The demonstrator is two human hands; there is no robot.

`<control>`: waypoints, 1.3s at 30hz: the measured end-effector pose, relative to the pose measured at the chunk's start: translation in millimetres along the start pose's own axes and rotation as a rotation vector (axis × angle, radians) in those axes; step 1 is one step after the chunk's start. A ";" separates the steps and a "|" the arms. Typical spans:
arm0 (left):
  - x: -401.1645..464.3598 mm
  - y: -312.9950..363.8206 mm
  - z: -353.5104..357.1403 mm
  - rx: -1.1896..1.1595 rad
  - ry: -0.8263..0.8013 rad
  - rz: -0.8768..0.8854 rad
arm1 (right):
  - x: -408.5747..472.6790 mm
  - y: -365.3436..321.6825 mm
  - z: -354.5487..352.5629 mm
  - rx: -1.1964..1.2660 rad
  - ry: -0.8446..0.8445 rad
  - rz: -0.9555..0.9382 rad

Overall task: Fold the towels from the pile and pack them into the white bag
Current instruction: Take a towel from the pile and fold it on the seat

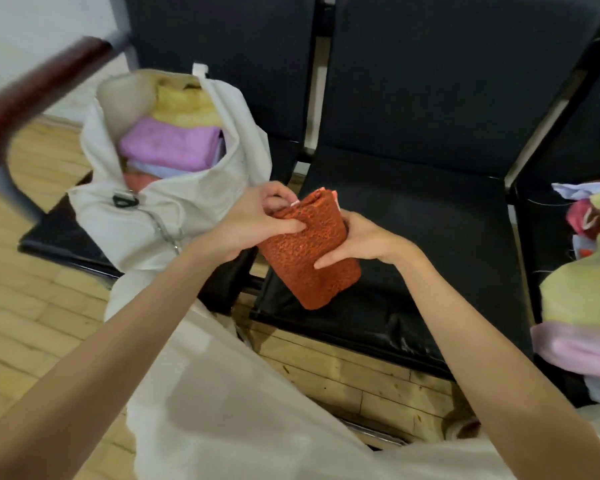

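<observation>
While I hold the folded orange towel (309, 252) above the black chair seat (430, 258), my left hand (257, 220) grips its upper end with curled fingers, thumb on top; my right hand (357, 240) grips its right edge, thumb on the front; the white bag (174, 209) stands open just to the left, with folded purple and yellow towels inside; the towel pile (582, 299) lies at the far right.

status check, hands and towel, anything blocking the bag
Left hand and right hand both grip folded orange towel. White bag open, partly filled. Path clear.
</observation>
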State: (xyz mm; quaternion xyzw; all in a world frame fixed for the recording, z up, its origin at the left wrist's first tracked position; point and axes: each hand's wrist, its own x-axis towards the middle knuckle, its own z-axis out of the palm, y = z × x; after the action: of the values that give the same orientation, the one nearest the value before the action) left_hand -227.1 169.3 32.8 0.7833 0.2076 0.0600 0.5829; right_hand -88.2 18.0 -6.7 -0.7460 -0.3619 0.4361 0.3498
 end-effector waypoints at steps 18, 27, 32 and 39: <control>33.9 -106.9 -204.2 0.696 1.019 -0.437 | 143.6 -130.2 39.5 0.319 0.451 -0.426; 57.8 -134.3 -226.3 0.856 0.967 -0.477 | 238.5 -181.4 58.7 0.604 0.384 -0.391; 41.7 -126.4 -234.9 0.738 1.100 -0.380 | 272.0 -196.4 88.0 0.465 0.328 -0.374; 39.6 -119.9 -239.1 0.634 1.155 -0.363 | 280.4 -198.1 92.8 0.155 0.044 -0.217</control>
State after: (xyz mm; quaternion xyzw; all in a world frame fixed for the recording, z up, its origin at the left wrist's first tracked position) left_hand -302.2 425.5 -10.6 0.7113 0.6208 0.3062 0.1220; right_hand -118.3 371.8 12.9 -0.6825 -0.3980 0.4058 0.4596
